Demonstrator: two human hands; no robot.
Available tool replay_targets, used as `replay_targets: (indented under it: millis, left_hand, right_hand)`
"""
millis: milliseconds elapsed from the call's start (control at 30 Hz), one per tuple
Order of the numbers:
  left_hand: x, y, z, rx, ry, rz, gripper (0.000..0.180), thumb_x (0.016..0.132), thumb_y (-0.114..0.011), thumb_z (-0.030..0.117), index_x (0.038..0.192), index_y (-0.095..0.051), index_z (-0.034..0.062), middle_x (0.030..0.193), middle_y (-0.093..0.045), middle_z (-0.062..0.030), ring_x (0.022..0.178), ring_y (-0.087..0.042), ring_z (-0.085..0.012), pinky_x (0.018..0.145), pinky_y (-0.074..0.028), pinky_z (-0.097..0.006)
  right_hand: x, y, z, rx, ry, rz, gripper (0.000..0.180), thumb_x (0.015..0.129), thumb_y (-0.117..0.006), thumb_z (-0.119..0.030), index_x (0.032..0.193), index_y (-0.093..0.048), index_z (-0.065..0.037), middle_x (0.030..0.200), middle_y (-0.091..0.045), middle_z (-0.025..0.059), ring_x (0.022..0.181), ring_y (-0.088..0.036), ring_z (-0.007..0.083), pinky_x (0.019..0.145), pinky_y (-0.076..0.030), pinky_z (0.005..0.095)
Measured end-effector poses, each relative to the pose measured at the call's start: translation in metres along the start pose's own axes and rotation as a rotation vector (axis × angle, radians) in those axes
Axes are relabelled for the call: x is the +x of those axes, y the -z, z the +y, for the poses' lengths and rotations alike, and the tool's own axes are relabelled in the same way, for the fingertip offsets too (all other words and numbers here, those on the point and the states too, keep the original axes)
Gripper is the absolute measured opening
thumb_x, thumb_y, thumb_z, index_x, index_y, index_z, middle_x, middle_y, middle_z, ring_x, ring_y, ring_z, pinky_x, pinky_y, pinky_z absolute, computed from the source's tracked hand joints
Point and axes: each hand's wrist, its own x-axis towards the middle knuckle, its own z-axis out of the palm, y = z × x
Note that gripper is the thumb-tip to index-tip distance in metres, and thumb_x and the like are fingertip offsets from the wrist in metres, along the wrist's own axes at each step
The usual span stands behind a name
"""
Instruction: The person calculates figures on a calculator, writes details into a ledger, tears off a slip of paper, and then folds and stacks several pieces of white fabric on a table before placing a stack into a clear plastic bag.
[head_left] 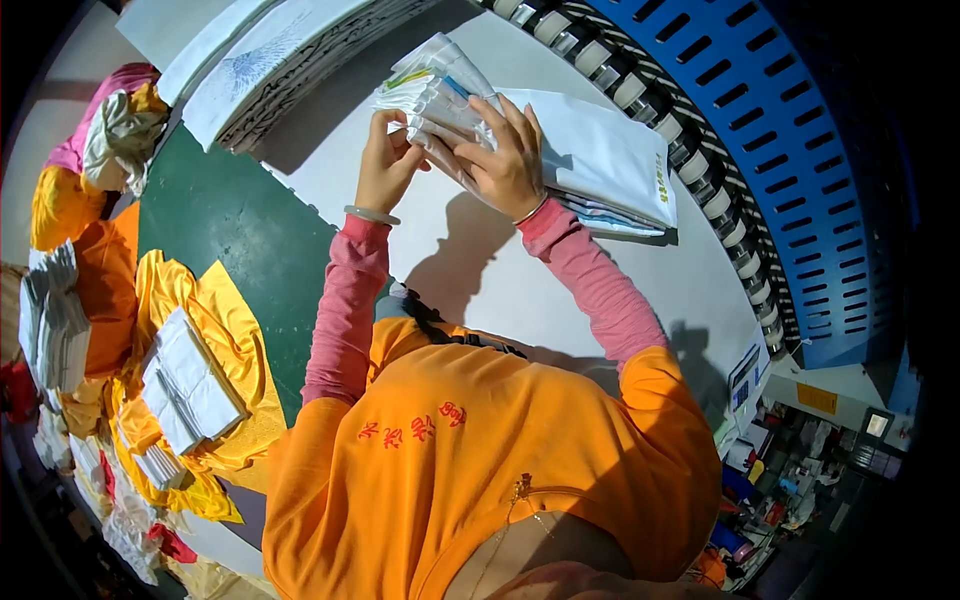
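Note:
Both hands are on a thick bundle of folded white plastic-like sheets or bags, with yellow-green and blue edges showing among its layers. My left hand has its fingers curled closed at the bundle's near left edge. From the right, my right hand grips the bundle, fingers laid over its side. The bundle is tilted above the white tabletop. Just right of my right hand lies a stack of flat white bags, its layered edges toward me.
Tall stacks of white sheets stand at the far left. A slotted blue plastic panel and a row of spools curve along the right. Yellow cloth with white folded packets lies left of a green surface.

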Motion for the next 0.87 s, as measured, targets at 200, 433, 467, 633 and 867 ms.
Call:
replay_targets:
  millis: [200, 433, 467, 633, 867]
  left_hand:
    - [0.001, 0.001, 0.0, 0.027, -0.019, 0.005, 0.028, 0.077, -0.045, -0.005, 0.1, -0.032, 0.0043, 0.079, -0.055, -0.0075, 0.065, -0.053, -0.0112, 0.056, -0.045, -0.022]
    - [0.001, 0.005, -0.003, -0.005, -0.009, -0.004, 0.029, 0.077, -0.046, -0.005, 0.101, -0.032, 0.0042, 0.078, -0.055, -0.0079, 0.066, -0.054, -0.0114, 0.055, -0.045, -0.022]
    - [0.0, 0.004, -0.004, -0.001, -0.004, 0.008, 0.029, 0.077, -0.046, -0.005, 0.101, -0.032, 0.0043, 0.078, -0.055, -0.0083, 0.066, -0.054, -0.0119, 0.055, -0.046, -0.023]
    - [-0.011, 0.001, 0.003, -0.034, 0.108, 0.055, 0.032, 0.077, -0.047, -0.004, 0.104, -0.033, 0.0058, 0.075, -0.055, -0.0109, 0.066, -0.057, -0.0153, 0.059, -0.049, -0.026]
    - [-0.048, 0.099, -0.017, 0.531, 0.097, 0.391, 0.04, 0.08, -0.045, 0.02, 0.118, -0.041, 0.0082, 0.11, -0.047, -0.0072, 0.099, -0.045, -0.0193, 0.087, -0.036, -0.03]
  right_hand:
    - [0.002, -0.002, -0.004, 0.097, -0.075, 0.033, 0.016, 0.066, -0.063, -0.014, 0.082, -0.061, -0.014, 0.126, -0.04, 0.0115, 0.117, -0.033, 0.033, 0.097, -0.02, 0.0533]
    - [0.004, -0.003, -0.011, 0.047, -0.087, 0.03, 0.019, 0.064, -0.063, -0.012, 0.082, -0.059, -0.012, 0.127, -0.039, 0.0122, 0.117, -0.032, 0.0336, 0.096, -0.021, 0.0513]
    - [0.004, 0.001, -0.017, 0.075, -0.108, 0.009, 0.021, 0.063, -0.064, -0.011, 0.083, -0.058, -0.012, 0.127, -0.038, 0.0125, 0.117, -0.032, 0.0338, 0.096, -0.022, 0.0503]
    - [-0.008, -0.009, -0.011, 0.112, -0.079, 0.011, 0.027, 0.059, -0.067, -0.009, 0.083, -0.055, -0.013, 0.126, -0.039, 0.0117, 0.117, -0.033, 0.0343, 0.093, -0.029, 0.0455]
    - [-0.031, 0.036, -0.009, 0.528, -0.135, 0.063, 0.022, 0.07, -0.065, -0.008, 0.092, -0.059, -0.01, 0.122, -0.045, 0.0113, 0.1, -0.054, 0.0275, 0.088, -0.042, 0.035]
